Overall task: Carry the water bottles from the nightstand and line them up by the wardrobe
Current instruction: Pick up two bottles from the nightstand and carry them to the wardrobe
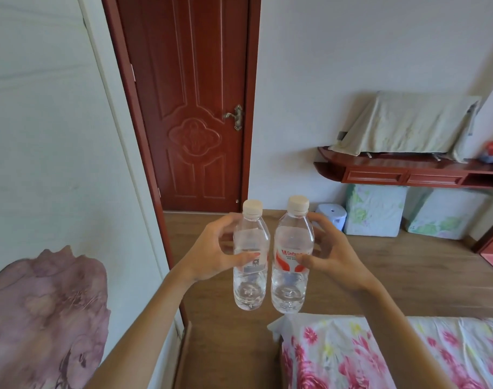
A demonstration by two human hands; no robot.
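Item 1: my left hand (211, 248) holds the left bottle (250, 248) upright in the air. My fingers (225, 220) curl round its far side and the thumb lies across the label. Most of the fingers are seen only through the clear plastic, so their exact placing is hard to make out.

Item 2: my right hand (335, 256) holds the right bottle (291, 265) the same way, thumb on the red-and-white label and the fingers wrapped behind. The label's wording is partly covered by the thumb and cannot be read in full.

Item 3: the 2 bottles stand side by side, very close or touching at mid-height; I cannot tell which. Both carry pale caps, and both are above the wooden floor (408, 262), just beyond the corner of the bed (408, 355) with its pink flowered sheet.

Item 4: a pale panel (43, 136) with a mauve flower print fills the left side; its edges are cut off, and I cannot tell what furniture it belongs to.

Item 5: a red-brown door (189, 94) is shut straight ahead.

Item 6: a wall shelf (394, 175) at right bears something hidden under a cream cloth (402, 124). A small blue stool (332, 217) and wrapped bundles (374, 209) sit beneath it.
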